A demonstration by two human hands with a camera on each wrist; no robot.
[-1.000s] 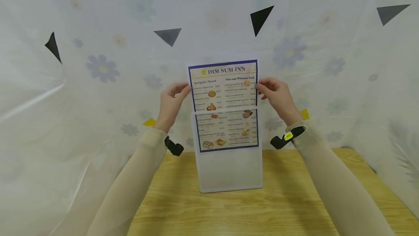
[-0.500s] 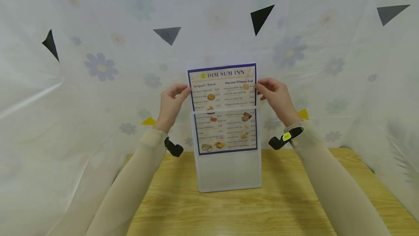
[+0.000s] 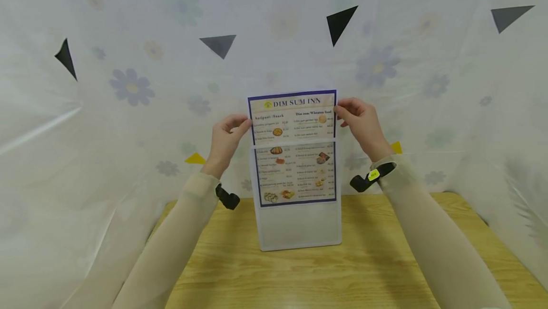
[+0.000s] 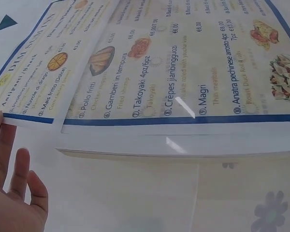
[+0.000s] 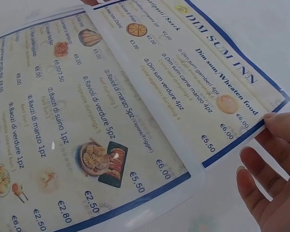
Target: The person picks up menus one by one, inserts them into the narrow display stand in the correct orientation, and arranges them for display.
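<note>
Both hands are on a laminated paper menu with a blue border and "DIM SUM INN" across the top (image 3: 293, 118). It sits partway down inside a clear plastic upright sign holder (image 3: 298, 223), with roughly the top third sticking out above the holder's rim. The holder stands upright on the light wooden worktop (image 3: 364, 271), close to the back edge.

The left hand (image 3: 225, 140) has its grip pinched on the menu's left edge just above the rim, thumb in front. The right hand (image 3: 360, 121) pinches the right edge near the top corner; the right wrist view shows a fingertip (image 5: 280, 123) right on the blue border, the other fingers loosely curled below it. In the left wrist view only a fingertip meets the menu's corner, so the pinch isn't clear there.

Behind everything hangs a white floral plastic sheet (image 3: 128, 85) with black triangles (image 3: 340, 23) stuck on it.
</note>
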